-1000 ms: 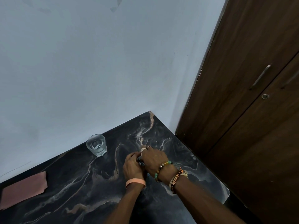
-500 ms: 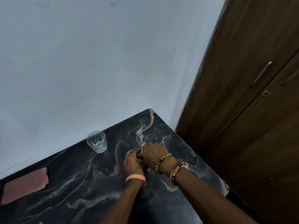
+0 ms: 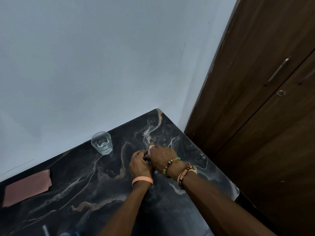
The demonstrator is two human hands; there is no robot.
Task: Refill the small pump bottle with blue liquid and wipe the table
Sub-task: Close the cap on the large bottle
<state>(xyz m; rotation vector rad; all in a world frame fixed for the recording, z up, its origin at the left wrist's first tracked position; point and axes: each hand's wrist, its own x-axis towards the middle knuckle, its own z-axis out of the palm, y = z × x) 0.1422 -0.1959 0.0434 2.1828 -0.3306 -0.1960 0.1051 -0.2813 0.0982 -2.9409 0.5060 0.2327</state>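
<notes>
At the near edge a blurred blue shape (image 3: 70, 233) sits on the dark marbled surface (image 3: 95, 206); a pink cloth (image 3: 27, 187) lies flat well off to the left; mid-surface the left hand (image 3: 139, 165) and right hand (image 3: 162, 157) meet, the fingers of both curled round the small bottle (image 3: 147, 155), almost wholly hidden between them; further back a clear glass (image 3: 102, 143) stands upright near the wall (image 3: 102, 65).
</notes>
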